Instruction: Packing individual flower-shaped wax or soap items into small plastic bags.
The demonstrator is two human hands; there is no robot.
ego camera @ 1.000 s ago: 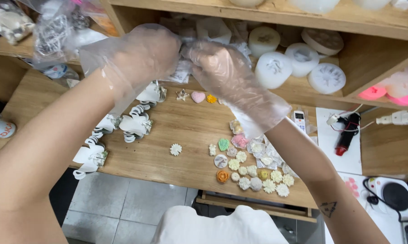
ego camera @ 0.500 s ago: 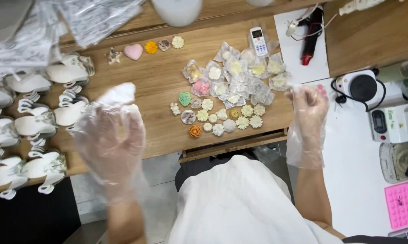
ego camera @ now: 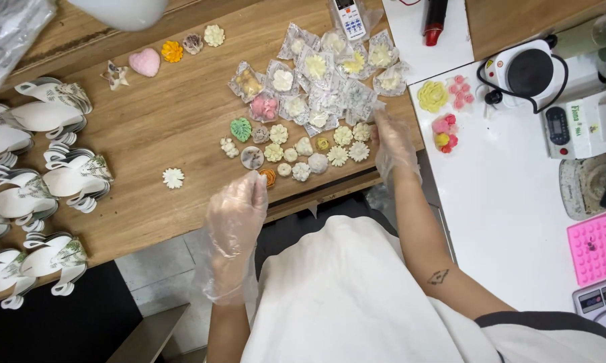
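Left gloved hand [ego camera: 236,215]: loosely curled, empty, beside orange flower piece [ego camera: 269,177]. Right gloved hand [ego camera: 392,141]: fingertips touching wrapped flower packets [ego camera: 330,87], grip unclear. White paper cup cutouts [ego camera: 48,175] far left; hot plate [ego camera: 528,70] right.

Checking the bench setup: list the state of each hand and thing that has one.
left hand: gloved, fingertips at the orange flower piece
right hand: gloved, at the edge of the wrapped pieces
loose flower pieces: unwrapped, clustered on the table
pink mould: lying flat
paper cups: stacked on their sides
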